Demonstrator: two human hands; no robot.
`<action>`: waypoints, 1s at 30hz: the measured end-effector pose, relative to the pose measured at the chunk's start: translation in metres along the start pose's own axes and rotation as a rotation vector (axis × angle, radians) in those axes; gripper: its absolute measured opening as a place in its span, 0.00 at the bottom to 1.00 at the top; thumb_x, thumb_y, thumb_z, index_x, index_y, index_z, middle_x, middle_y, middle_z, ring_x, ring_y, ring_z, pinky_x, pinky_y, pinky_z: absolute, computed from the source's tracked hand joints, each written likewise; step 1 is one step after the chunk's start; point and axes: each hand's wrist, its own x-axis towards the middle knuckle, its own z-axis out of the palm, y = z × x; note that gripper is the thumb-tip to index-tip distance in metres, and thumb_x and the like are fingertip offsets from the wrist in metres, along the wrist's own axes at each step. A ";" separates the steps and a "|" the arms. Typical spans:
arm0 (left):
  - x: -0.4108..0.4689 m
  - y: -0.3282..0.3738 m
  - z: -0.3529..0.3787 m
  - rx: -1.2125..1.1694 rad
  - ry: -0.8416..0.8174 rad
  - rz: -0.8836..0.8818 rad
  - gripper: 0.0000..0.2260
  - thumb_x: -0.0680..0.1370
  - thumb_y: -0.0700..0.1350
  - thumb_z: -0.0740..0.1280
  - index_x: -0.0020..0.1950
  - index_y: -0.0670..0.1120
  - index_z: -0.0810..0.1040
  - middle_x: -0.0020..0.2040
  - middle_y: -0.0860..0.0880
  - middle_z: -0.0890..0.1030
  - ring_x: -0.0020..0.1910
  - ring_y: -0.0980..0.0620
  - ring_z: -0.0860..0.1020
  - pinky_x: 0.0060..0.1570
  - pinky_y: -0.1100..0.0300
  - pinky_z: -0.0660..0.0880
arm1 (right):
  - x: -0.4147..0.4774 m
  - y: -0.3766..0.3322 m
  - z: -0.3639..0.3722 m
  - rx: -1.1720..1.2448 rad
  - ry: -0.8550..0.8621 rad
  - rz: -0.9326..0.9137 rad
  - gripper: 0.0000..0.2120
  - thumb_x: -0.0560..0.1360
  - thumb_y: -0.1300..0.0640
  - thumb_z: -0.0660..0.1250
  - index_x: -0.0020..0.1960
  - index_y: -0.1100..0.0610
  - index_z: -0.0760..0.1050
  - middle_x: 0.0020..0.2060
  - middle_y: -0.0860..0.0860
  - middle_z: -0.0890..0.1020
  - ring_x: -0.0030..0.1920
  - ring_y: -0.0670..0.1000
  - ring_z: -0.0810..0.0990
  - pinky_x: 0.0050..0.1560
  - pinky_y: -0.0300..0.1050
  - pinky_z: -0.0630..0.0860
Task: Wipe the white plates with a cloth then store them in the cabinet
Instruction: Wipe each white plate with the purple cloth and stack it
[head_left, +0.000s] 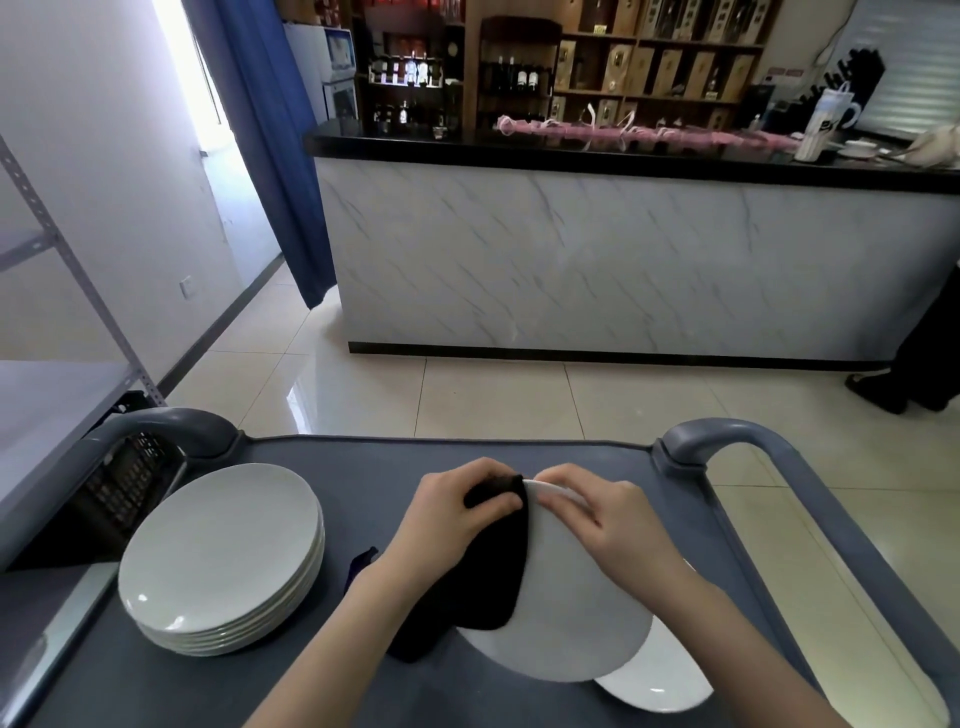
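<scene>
The left hand (452, 512) pinches the black cloth (483, 587) over the far rim of the white plate (571, 613); the right hand (608, 519) curls on that rim alongside. The plate hangs tilted above the cart (363, 467). Should the smooth rim slip, it likely chips the lower plate (660, 680) underneath.

The white plates (218, 551) are gleaming smooth and glossy — the black cloth (478, 582) is looking soft and matt, the grey cart (363, 467) dull plastic, the floor tiles (519, 400) shining.
</scene>
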 end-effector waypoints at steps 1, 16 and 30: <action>0.002 -0.001 0.000 0.002 0.018 -0.015 0.09 0.75 0.46 0.73 0.43 0.61 0.79 0.40 0.62 0.82 0.41 0.64 0.79 0.44 0.74 0.70 | 0.001 0.000 -0.001 0.061 0.019 0.019 0.05 0.80 0.50 0.65 0.52 0.45 0.80 0.38 0.46 0.83 0.40 0.50 0.81 0.46 0.46 0.75; 0.005 -0.018 -0.008 0.014 0.322 -0.124 0.12 0.79 0.46 0.67 0.37 0.56 0.72 0.33 0.60 0.77 0.32 0.62 0.73 0.35 0.71 0.67 | -0.001 0.008 -0.001 0.476 0.340 0.180 0.08 0.80 0.51 0.66 0.49 0.37 0.80 0.44 0.38 0.84 0.45 0.37 0.81 0.42 0.28 0.73; 0.000 -0.025 -0.001 -0.106 0.476 -0.353 0.10 0.79 0.48 0.68 0.39 0.49 0.75 0.34 0.58 0.79 0.34 0.63 0.74 0.35 0.71 0.69 | 0.001 -0.002 0.015 0.700 0.606 0.362 0.10 0.81 0.52 0.64 0.47 0.38 0.79 0.42 0.40 0.84 0.40 0.38 0.81 0.39 0.36 0.75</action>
